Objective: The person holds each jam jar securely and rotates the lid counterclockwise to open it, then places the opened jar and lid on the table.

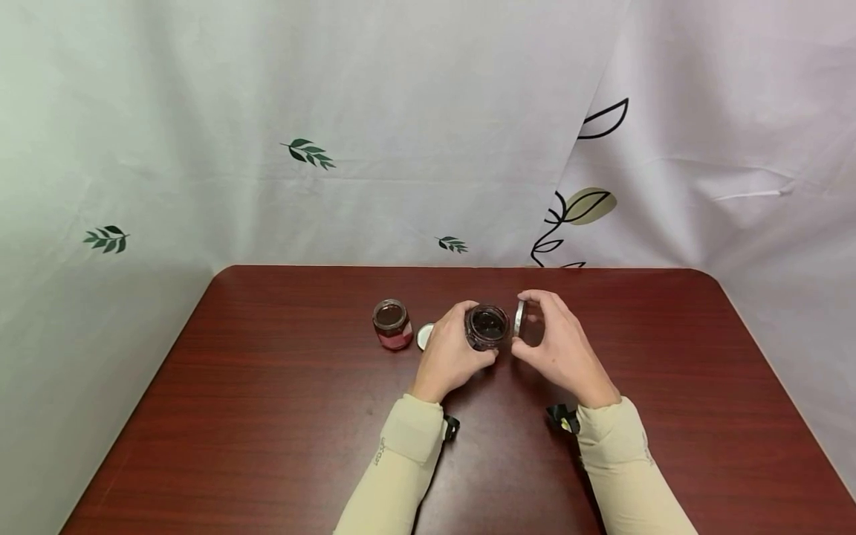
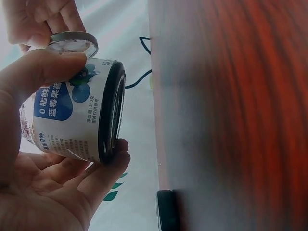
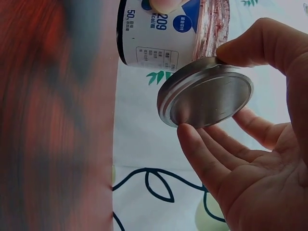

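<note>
My left hand [image 1: 449, 353] grips a jar of dark blueberry jam [image 1: 487, 325], its mouth uncovered. In the left wrist view the jam jar [image 2: 72, 113] carries a white and blue label with blueberries, and the thumb and fingers wrap its sides above the table. Just right of it, my right hand [image 1: 560, 345] pinches a metal lid [image 1: 519, 318] by its rim, held on edge and apart from the jar in the head view. The right wrist view shows the silvery top of the lid [image 3: 209, 98] between thumb and fingertips.
Left of the hands stands a second open jar [image 1: 392, 325] with a pinkish label. A white-faced lid [image 1: 424, 336] lies beside it, partly hidden by the left hand. The brown table [image 1: 267, 416] ends at a patterned curtain [image 1: 401, 148] behind.
</note>
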`<control>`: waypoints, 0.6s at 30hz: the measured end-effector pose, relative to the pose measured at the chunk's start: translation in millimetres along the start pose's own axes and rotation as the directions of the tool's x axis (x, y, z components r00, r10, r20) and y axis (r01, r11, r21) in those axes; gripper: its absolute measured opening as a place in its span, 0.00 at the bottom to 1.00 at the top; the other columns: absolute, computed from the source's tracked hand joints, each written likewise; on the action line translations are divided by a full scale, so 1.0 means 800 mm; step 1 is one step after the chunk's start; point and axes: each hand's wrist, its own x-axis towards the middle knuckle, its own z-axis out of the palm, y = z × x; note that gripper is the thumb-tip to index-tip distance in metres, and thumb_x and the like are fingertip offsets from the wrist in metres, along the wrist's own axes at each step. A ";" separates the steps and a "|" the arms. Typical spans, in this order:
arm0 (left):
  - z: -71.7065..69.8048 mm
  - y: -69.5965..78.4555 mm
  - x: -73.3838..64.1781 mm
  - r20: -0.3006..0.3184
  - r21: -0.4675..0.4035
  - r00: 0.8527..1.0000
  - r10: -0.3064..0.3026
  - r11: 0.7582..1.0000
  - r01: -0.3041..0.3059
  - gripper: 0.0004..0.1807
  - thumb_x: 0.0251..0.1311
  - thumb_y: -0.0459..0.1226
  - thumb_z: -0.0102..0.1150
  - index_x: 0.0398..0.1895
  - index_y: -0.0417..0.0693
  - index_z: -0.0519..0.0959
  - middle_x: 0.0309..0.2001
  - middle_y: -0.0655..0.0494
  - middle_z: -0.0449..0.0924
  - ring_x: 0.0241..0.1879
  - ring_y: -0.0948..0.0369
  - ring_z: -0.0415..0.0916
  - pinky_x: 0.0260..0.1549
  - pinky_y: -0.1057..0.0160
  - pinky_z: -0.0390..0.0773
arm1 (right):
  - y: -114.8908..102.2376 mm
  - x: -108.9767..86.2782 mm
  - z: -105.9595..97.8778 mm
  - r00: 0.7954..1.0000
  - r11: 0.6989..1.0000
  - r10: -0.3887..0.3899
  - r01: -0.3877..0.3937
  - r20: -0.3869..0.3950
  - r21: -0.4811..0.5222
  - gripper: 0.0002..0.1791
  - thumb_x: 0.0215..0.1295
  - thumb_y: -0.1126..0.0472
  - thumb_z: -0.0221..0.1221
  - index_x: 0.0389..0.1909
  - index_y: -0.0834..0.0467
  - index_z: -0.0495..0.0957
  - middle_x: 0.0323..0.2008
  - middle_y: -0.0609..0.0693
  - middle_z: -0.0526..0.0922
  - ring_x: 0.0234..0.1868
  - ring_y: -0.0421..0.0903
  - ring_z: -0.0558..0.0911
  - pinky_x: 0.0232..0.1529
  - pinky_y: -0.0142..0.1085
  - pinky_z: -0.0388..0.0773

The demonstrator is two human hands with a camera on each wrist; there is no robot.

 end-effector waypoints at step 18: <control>0.003 0.002 0.000 0.005 0.005 1.000 0.000 1.000 0.000 0.39 0.40 0.37 0.77 0.60 0.44 0.73 0.51 0.52 0.81 0.50 0.57 0.79 0.52 0.58 0.77 | 0.006 -0.003 -0.003 0.997 0.998 0.060 -0.060 0.041 -0.006 0.37 0.48 0.68 0.68 0.63 0.61 0.68 0.58 0.57 0.74 0.51 0.55 0.84 0.50 0.50 0.79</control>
